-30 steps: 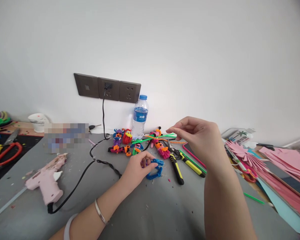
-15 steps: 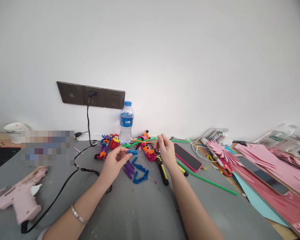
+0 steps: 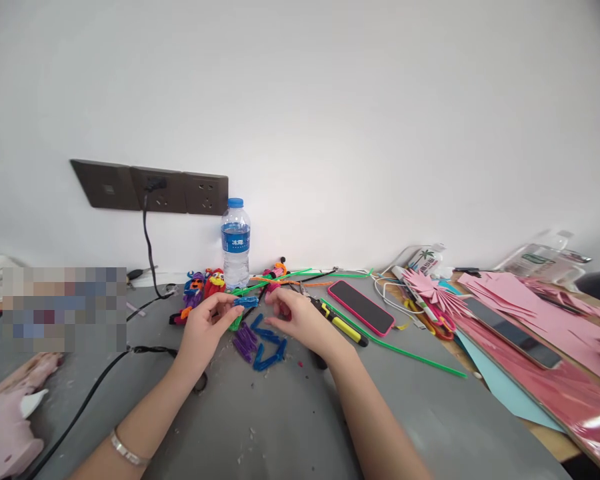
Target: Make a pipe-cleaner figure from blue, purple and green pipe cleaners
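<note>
A short blue fuzzy piece (image 3: 247,302) is pinched between the thumb and fingers of my left hand (image 3: 211,321). Just right of it is my right hand (image 3: 295,319), its fingers curled and apart, with nothing visible in them. Below the hands, bent blue pipe-cleaner pieces (image 3: 270,361) and a purple bundle (image 3: 245,343) lie on the grey table (image 3: 275,427). Small fuzzy figures, one red and yellow (image 3: 214,283), one purple and orange (image 3: 194,288), are behind my left hand. Yellow-and-black pliers (image 3: 347,330) lie beyond my right hand.
A water bottle (image 3: 236,247) stands by the wall. A pink-edged phone (image 3: 361,308) and a green stem (image 3: 420,359) lie to the right, near pink papers (image 3: 555,327). A pink glue gun (image 3: 10,420) and black cable (image 3: 90,393) are left. Another person's fingers show far right.
My right hand has come down and left towards the blue piece, its fingers now spread. My left hand still holds the piece. The view has shifted slightly to the right.
</note>
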`<state>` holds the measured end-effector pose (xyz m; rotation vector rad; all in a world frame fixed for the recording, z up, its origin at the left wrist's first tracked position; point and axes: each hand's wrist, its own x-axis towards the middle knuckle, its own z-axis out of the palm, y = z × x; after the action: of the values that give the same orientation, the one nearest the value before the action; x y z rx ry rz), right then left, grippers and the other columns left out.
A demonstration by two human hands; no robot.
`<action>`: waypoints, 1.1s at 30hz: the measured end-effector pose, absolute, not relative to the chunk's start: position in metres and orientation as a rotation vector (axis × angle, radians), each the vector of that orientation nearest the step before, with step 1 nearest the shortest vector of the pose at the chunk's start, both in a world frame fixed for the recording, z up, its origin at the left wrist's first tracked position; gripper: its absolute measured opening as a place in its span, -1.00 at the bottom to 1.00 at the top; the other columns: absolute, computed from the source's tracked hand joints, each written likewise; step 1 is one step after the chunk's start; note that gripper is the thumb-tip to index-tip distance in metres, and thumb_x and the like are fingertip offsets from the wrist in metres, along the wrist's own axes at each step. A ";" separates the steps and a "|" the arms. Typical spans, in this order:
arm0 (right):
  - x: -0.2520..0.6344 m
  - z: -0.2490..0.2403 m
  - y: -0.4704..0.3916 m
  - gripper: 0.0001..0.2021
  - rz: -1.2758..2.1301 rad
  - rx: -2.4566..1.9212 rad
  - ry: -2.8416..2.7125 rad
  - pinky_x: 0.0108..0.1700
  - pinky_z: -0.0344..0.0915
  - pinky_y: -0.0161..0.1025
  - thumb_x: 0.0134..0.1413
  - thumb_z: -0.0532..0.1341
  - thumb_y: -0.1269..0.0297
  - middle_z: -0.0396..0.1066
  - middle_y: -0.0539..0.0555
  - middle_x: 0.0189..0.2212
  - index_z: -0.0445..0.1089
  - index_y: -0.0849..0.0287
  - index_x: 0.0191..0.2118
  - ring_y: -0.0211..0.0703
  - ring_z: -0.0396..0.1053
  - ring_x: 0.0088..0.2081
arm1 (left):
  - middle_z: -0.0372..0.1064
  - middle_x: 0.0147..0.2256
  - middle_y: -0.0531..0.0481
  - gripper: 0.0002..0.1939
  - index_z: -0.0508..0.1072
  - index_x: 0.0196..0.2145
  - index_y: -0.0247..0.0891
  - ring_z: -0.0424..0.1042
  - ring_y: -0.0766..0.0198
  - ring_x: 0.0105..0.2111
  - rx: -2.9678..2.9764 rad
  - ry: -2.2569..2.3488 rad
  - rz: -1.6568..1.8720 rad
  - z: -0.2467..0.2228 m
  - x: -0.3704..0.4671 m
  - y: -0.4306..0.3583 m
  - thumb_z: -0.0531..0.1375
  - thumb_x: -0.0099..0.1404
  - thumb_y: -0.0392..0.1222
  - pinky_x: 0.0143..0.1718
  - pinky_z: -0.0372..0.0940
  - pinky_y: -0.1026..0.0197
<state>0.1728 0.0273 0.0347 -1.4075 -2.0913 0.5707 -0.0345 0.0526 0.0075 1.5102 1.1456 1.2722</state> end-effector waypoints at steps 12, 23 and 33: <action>0.163 0.040 0.013 -0.84 0.652 -1.662 -2.304 -0.02 0.06 -0.12 -0.10 0.24 0.56 0.47 -0.01 -0.43 0.37 0.17 -0.36 -0.17 0.36 -0.33 | 0.25 -0.52 0.10 -0.76 0.48 -0.37 -0.24 0.27 0.31 -0.49 1.498 1.124 1.256 -0.001 -0.035 0.053 0.30 0.11 -0.02 -0.44 0.23 0.30; 0.161 0.036 0.014 -0.89 0.645 -1.651 -2.298 0.03 0.02 -0.12 -0.11 0.25 0.53 0.46 -0.03 -0.47 0.38 0.18 -0.49 -0.19 0.34 -0.33 | 0.27 -0.53 0.08 -0.71 0.49 -0.37 -0.26 0.29 0.29 -0.49 1.492 1.140 1.265 -0.005 -0.034 0.055 0.31 0.07 0.03 -0.44 0.24 0.28; 0.175 0.037 0.019 -0.94 0.955 -1.496 -1.990 -0.42 0.15 -0.36 -0.08 0.18 0.46 0.34 -0.06 -0.50 0.31 0.17 -0.47 -0.29 0.23 -0.47 | 0.30 -0.50 0.07 -0.71 0.50 -0.35 -0.26 0.29 0.30 -0.48 1.487 1.119 1.260 -0.009 -0.036 0.057 0.31 0.09 0.02 -0.42 0.23 0.30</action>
<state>0.1754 0.0192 0.0369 -1.4961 -1.9897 0.9546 -0.0355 0.0569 -0.0086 1.4868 1.1195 1.2599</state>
